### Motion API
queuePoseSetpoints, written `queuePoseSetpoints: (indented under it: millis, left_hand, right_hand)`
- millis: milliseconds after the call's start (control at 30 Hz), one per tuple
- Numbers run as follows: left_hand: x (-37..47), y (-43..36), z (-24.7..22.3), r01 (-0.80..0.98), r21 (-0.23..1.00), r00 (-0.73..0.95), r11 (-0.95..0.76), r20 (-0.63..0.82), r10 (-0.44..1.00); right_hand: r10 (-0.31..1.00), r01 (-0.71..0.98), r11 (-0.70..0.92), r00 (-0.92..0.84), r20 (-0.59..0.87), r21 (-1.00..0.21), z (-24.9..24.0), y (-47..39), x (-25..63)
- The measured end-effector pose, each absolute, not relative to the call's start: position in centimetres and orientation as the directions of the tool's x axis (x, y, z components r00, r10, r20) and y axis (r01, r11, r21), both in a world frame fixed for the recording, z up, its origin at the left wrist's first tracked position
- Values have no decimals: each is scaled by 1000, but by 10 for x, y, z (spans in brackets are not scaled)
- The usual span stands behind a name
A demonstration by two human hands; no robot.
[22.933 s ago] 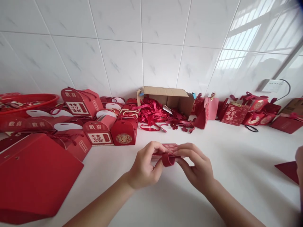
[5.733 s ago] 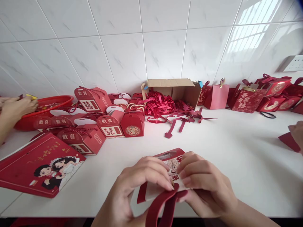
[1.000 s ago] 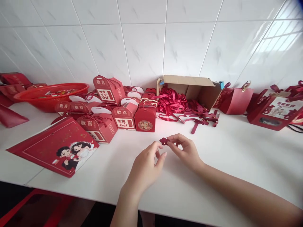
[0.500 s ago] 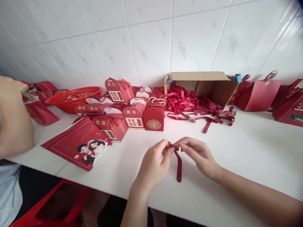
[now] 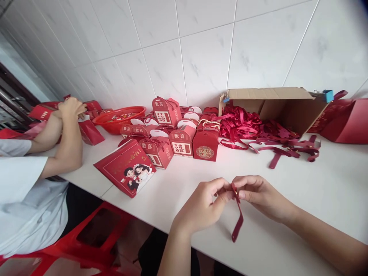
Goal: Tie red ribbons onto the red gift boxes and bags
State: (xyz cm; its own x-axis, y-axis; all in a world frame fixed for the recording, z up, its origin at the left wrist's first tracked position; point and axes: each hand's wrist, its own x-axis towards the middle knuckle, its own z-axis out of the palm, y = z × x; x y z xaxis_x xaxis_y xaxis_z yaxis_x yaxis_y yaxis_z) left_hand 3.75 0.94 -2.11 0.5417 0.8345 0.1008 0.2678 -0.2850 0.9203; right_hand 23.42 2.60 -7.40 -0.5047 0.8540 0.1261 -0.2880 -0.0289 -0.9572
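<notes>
A narrow dark red strap (image 5: pixel 237 227) hangs between my two hands, just above the white table (image 5: pixel 198 191). My left hand (image 5: pixel 205 205) pinches its upper end from the left. From the right, thumb and fingertips of my right hand (image 5: pixel 261 195) close on the same end, where a small gold-coloured spot shows. More dark red straps (image 5: pixel 276 159) lie loose beyond my right hand. Shiny red ribbons (image 5: pixel 240 122) spill from an open cardboard box (image 5: pixel 266 94) behind them.
Small red boxes (image 5: pixel 206 147) are stacked left of the ribbons. A red bag with a cartoon couple (image 5: pixel 120 165) leans before them. Farther left are a red basket (image 5: pixel 115 124) and a person's arm (image 5: pixel 71 138). Red bags (image 5: pixel 347 120) stand at the right.
The view has swung left, showing more of the other person. My right hand has closed in on the strap's upper end, and the strap now hangs turned more edge-on.
</notes>
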Motion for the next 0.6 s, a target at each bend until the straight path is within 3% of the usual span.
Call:
queuePoseSetpoints:
  millis: [333, 600]
  left_hand:
    - [43, 15, -29, 466, 779, 426, -419, 218, 878]
    - [42, 12, -27, 612, 626, 392, -483, 291, 873]
  right_hand:
    - [864, -312, -117, -501, 58, -943, -78, 25, 231]
    - [886, -278, -65, -459, 73, -958, -76, 25, 229]
